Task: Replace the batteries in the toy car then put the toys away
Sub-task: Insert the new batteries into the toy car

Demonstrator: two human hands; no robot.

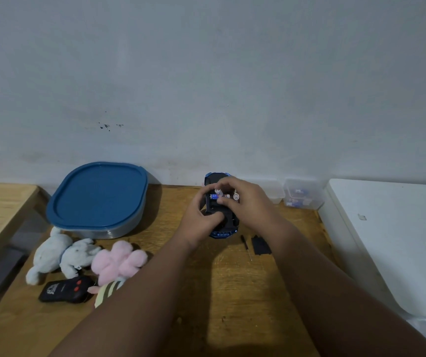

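Note:
A blue toy car (228, 222) lies upside down near the back of the wooden table, its black underside up and its battery bay uncovered. My left hand (199, 217) grips the car's left side. My right hand (248, 199) pinches a blue-and-white battery (217, 194) over the bay, and more batteries (235, 196) show beside it. The black battery cover (260, 245) and a small screwdriver (246, 245) lie on the table just right of the car.
A container with a blue lid (98, 199) stands at the back left. In front of it lie a white plush (60, 253), a pink plush (119, 261), a striped toy (109, 291) and a black remote (65, 289). Small clear boxes (302, 194) sit at the back right beside a white surface (392, 240).

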